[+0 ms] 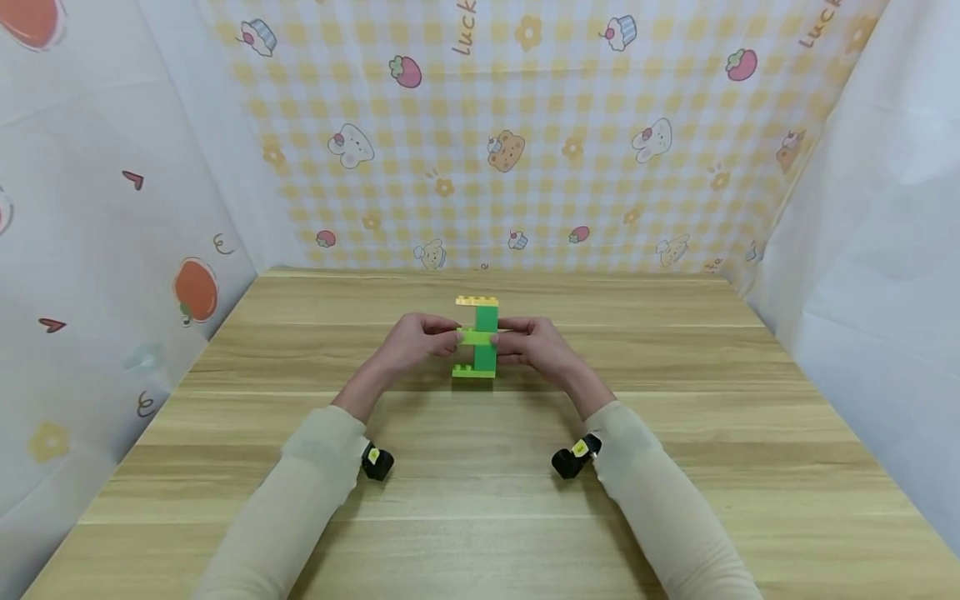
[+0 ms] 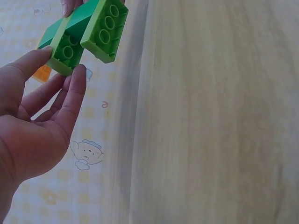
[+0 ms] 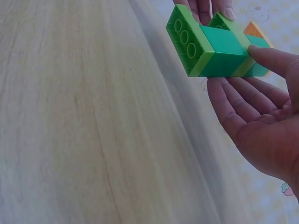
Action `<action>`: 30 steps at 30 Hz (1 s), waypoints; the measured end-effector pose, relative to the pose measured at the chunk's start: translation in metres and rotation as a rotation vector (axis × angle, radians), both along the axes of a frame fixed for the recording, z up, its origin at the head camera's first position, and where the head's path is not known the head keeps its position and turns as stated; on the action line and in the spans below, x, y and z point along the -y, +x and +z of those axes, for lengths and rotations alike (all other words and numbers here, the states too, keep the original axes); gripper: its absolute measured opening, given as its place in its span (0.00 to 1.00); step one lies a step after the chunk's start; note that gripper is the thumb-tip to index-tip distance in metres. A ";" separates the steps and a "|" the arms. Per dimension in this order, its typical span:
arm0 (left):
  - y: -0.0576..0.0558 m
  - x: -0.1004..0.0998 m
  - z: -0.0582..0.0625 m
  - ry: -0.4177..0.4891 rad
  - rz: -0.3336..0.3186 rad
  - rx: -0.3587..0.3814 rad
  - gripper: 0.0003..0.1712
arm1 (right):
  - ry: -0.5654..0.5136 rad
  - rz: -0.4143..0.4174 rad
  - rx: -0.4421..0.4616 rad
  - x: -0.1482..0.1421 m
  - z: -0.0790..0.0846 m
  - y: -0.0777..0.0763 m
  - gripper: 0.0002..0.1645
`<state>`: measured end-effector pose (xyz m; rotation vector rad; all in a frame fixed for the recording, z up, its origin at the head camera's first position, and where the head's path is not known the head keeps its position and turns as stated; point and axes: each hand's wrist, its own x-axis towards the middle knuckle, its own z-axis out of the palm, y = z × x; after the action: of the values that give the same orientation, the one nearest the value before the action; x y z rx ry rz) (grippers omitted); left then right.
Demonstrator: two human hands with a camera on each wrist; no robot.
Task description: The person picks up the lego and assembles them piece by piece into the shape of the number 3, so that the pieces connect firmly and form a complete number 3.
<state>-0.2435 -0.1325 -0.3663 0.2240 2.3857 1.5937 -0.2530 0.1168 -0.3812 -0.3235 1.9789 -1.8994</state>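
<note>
A stack of toy building bricks (image 1: pixel 485 358) stands upright between both hands in the head view, shaped like a backwards E. Two dark green bricks (image 3: pixel 224 48) alternate with flat plates: a yellow-orange plate (image 1: pixel 477 301) on top, a lime plate (image 1: pixel 475 337) in the middle and another lime plate (image 2: pixel 105 29) at the bottom. All three plates jut out to the left. The left hand (image 1: pixel 411 340) pinches the free end of the middle plate between thumb and fingers. From the right, the right hand (image 1: pixel 542 345) grips the stack, its thumb on the middle plate's edge and its fingers behind.
Beneath the hands lies a wood-grain table (image 1: pixel 480 500). A yellow checked cloth (image 1: pixel 465 192) with cartoon prints hangs at its back edge, with white sheets at left and right. Small black cameras (image 1: pixel 377 461) sit on both wrists.
</note>
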 end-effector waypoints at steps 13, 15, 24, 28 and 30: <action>-0.004 -0.002 -0.004 -0.048 0.040 0.038 0.26 | -0.012 -0.051 0.105 0.004 -0.009 -0.008 0.29; -0.004 -0.002 -0.006 -0.053 0.050 0.042 0.26 | -0.013 -0.054 0.111 0.004 -0.011 -0.008 0.28; -0.008 -0.003 -0.013 -0.053 0.070 0.055 0.25 | -0.023 -0.051 0.092 0.004 -0.018 -0.009 0.27; -0.009 -0.003 -0.014 -0.051 0.073 0.053 0.24 | -0.024 -0.058 0.093 0.004 -0.018 -0.010 0.27; -0.010 -0.003 -0.014 -0.050 0.074 0.056 0.24 | -0.025 -0.060 0.099 0.004 -0.019 -0.010 0.28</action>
<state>-0.2531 -0.1293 -0.3805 0.0802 2.4134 1.5487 -0.2633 0.1125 -0.4000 -0.1748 1.9220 -1.9396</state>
